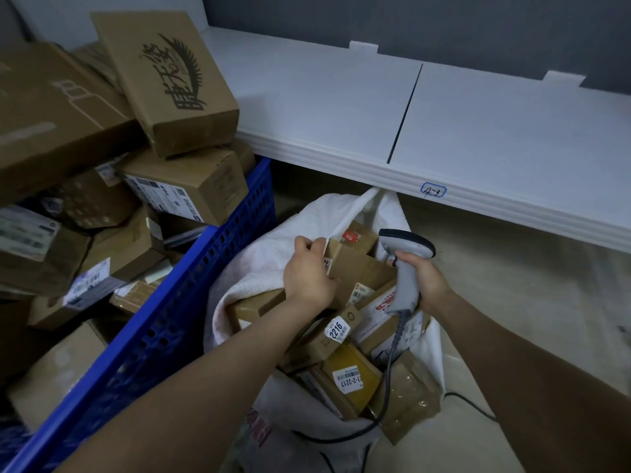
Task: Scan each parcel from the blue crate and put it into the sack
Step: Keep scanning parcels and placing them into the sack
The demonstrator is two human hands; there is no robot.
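Head view, looking down.

Blue crate [191, 302]: takes up the left of the frame, its lattice wall running from the lower left up toward centre. It is heaped above the rim with cardboard parcels [184, 186]. The topmost is a tilted box with black brush lettering [164, 80], in the upper left.

Sack [259, 264]: white cloth, standing open at centre frame, just right of the crate wall. Its far corner reaches the front edge of the white shelf [341, 107]. Inside are many parcels packed at mixed angles. Among them is a box labelled 2216 [336, 329], and below that a yellow box labelled 21-2-2217 [351, 377]. A tape-wrapped box [406, 397] sits at the lower right of the mouth.

Left hand [309, 271]: at centre frame, fingers curled and pinching the sack's upper rim, with the cloth drawn up between them.

Right hand [428, 278]: just right of centre, over the right side of the sack's mouth. Its fingers are clamped round the handle of a grey scanner [406, 268], whose head is uppermost. A cable [389, 370] hangs from the handle, crosses the parcels and trails down over the sack's lower cloth.

The shelf crosses the upper right of the frame. A handwritten tag [433, 190] sits on its front edge, up and right of the sack.
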